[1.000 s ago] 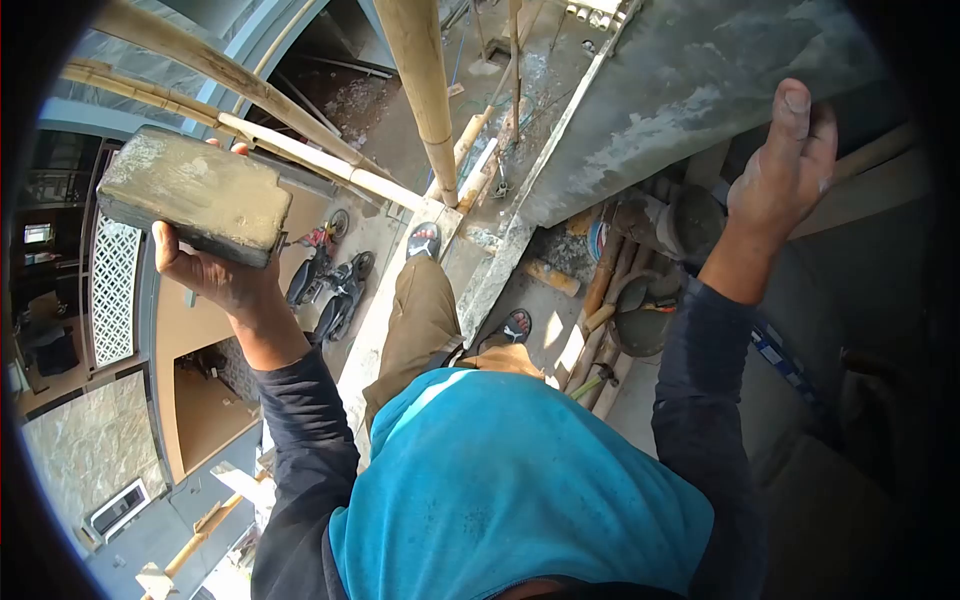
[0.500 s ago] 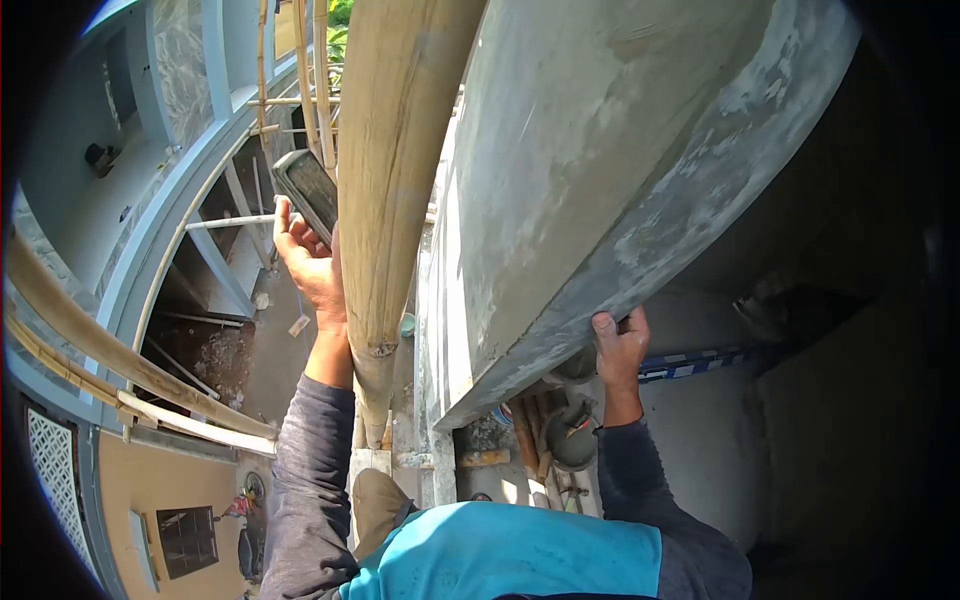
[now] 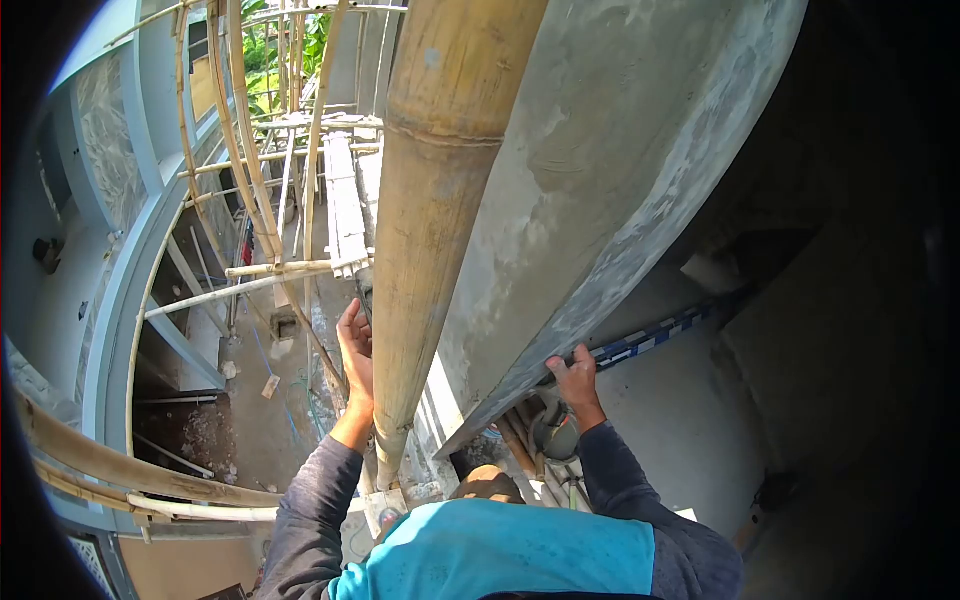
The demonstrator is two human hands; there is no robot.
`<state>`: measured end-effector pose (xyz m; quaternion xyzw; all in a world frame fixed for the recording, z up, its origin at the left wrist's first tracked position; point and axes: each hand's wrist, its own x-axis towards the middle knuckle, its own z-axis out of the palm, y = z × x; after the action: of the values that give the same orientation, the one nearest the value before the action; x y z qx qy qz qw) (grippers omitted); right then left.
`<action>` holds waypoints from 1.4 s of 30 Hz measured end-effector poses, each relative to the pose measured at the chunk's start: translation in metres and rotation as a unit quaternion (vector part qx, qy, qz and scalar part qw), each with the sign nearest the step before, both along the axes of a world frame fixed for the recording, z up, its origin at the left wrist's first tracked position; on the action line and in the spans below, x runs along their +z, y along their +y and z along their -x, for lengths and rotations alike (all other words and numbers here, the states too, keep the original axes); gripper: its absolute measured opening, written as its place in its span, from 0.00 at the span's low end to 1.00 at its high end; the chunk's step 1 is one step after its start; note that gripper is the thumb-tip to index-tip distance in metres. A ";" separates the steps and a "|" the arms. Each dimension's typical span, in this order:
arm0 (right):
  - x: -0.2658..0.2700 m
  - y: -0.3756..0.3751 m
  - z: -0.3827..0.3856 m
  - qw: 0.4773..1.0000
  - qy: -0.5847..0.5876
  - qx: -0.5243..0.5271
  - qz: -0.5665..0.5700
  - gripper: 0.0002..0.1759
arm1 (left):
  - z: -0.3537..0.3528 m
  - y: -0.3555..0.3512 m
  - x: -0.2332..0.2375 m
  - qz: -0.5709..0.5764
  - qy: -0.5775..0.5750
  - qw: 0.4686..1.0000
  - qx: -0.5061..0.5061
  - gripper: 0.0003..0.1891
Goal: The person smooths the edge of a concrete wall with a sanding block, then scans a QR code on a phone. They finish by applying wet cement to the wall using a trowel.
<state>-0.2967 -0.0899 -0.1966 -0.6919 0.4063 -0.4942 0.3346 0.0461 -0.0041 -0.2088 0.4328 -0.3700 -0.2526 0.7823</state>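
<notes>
Float (image 3: 363, 288) sits grasped in our left hand (image 3: 356, 352), mostly hidden behind the bamboo pole (image 3: 430, 250). Our right hand (image 3: 572, 375) clenches the wall edge (image 3: 640, 270). We seem mid-reach, and bringing it round calls for steady balance.

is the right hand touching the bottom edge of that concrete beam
Touching. The head view shows the right hand with its fingers curled over the lower edge of the concrete beam, no gap between them.

Two hands show, a left hand (image 3: 356, 352) and a right hand (image 3: 573, 376). There is one thick pole (image 3: 440, 220), one float (image 3: 364, 290), one slab (image 3: 600, 170), one blue level (image 3: 650, 336), and over five thin poles (image 3: 290, 267) far left.
</notes>
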 end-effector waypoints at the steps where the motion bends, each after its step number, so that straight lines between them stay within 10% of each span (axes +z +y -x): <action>1: 0.008 0.006 -0.003 1.000 0.002 -0.009 -0.014 0.29 | -0.006 -0.013 -0.024 -0.006 0.026 0.998 -0.058 0.32; 3: 0.021 0.012 -0.002 0.998 0.009 -0.020 -0.066 0.25 | -0.011 -0.018 -0.003 -0.010 0.044 0.992 -0.120 0.34; 5: 0.023 0.010 -0.001 0.998 -0.020 0.025 -0.053 0.21 | 0.000 -0.003 0.106 0.006 -0.324 0.930 -0.175 0.44; 7: 0.030 0.014 -0.002 0.998 -0.019 0.019 -0.051 0.20 | 0.013 -0.024 0.168 0.080 -0.305 0.939 -0.140 0.51; 9: 0.041 0.021 -0.005 0.999 0.020 0.018 -0.044 0.21 | 0.017 -0.051 0.222 0.353 -0.446 0.821 -0.059 0.53; 19: 0.035 0.014 0.001 0.998 0.036 0.029 -0.043 0.22 | 0.044 -0.100 0.326 0.440 -0.443 0.777 0.077 0.49; 33: 0.050 0.035 -0.012 0.995 0.020 -0.048 -0.091 0.17 | 0.074 -0.083 0.451 0.473 -0.312 0.822 -0.058 0.36; 37: 0.068 0.041 -0.016 0.993 0.061 -0.054 -0.089 0.18 | 0.081 -0.103 0.460 0.515 -0.370 0.768 0.089 0.34; 42: 0.061 0.042 -0.015 0.992 0.018 -0.043 -0.114 0.18 | 0.056 -0.120 0.444 0.401 -0.289 0.869 -0.024 0.32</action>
<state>-0.2816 -0.0479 -0.1359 -0.6400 0.4954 -0.4456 0.3826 -0.0097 -0.1241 0.2349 0.1267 -0.6590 0.0353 0.7405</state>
